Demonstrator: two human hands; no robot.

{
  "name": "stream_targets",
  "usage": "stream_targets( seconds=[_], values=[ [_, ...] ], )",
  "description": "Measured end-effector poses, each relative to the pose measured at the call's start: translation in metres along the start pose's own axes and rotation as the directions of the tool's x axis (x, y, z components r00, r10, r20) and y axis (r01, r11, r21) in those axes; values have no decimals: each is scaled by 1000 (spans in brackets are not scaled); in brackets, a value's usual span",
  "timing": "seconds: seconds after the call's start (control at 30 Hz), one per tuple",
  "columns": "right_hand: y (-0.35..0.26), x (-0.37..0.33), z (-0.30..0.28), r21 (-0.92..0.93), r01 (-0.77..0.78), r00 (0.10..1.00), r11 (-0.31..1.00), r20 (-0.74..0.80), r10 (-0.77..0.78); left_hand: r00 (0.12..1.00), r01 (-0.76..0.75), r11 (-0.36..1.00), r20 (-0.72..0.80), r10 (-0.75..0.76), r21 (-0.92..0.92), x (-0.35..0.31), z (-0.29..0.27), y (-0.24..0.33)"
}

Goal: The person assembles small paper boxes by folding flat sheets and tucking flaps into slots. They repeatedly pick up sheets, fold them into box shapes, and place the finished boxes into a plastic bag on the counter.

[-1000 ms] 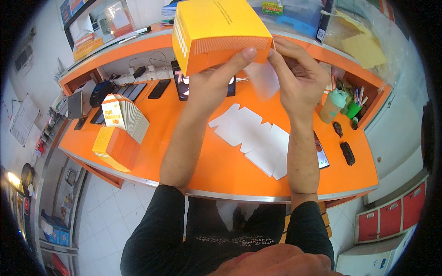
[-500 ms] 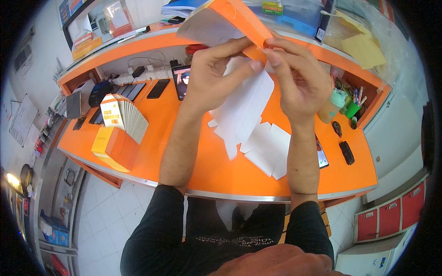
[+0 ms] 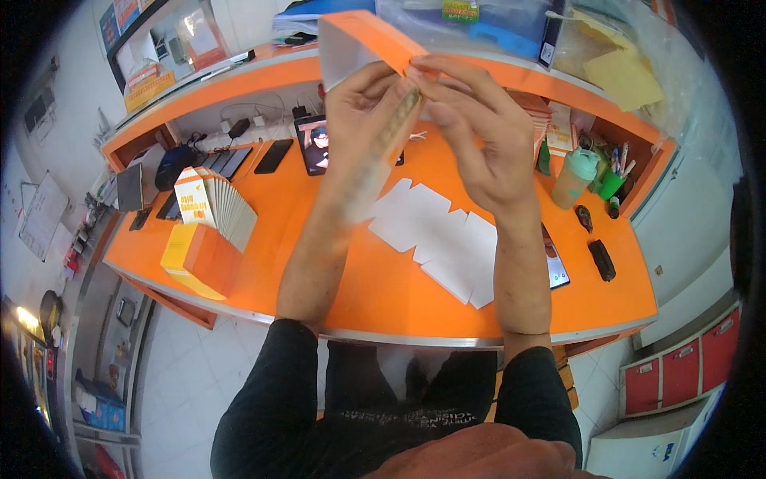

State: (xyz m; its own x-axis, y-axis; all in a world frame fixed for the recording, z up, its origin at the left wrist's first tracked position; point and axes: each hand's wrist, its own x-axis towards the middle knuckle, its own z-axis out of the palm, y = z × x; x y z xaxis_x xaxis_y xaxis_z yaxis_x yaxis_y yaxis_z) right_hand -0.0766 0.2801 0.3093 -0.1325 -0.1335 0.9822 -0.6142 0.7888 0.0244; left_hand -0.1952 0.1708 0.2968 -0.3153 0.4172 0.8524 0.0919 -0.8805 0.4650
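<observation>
Raised over the far side of the desk is a partly folded cardboard box (image 3: 373,38), orange on one face and white or grey inside. My left hand (image 3: 363,112) grips it from below and left, with its thumb blurred along a pale flap. The fingertips of my right hand (image 3: 483,132) pinch the orange edge at its near right corner. Beneath my hands, flat white cardboard blanks (image 3: 435,223) with notched edges lie on the orange desk (image 3: 319,279). Part of them is hidden by my right forearm.
At the left stand a fanned row of white cartons (image 3: 219,199) and an orange-yellow box (image 3: 199,259). A black phone (image 3: 274,156) and a lit screen (image 3: 311,145) lie farther back. On the right are a shaker bottle (image 3: 574,177), a green pen cup (image 3: 610,185) and a black case (image 3: 602,260).
The box has shifted left and turned in my hands. Its long white part no longer hangs over the desk, so more of the blanks shows. My right hand has moved left with it.
</observation>
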Motion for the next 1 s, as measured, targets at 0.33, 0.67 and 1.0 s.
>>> stream_targets(
  seconds=[0.33, 0.67, 1.0],
  values=[
    [-12, 10, -2, 514, -440, 852, 736, -20, 524, 999, -29, 982, 26, 34, -185, -6, -30, 32],
    [22, -6, -10, 533, -246, 869, 810, -250, 428, 998, 2, 969, -64, 14, 247, 5, -47, 51],
    [20, 10, 1, 8, -141, 757, 990, -644, 113, 999, -21, 854, -16, 35, 520, -6, 15, 18]
  ],
)
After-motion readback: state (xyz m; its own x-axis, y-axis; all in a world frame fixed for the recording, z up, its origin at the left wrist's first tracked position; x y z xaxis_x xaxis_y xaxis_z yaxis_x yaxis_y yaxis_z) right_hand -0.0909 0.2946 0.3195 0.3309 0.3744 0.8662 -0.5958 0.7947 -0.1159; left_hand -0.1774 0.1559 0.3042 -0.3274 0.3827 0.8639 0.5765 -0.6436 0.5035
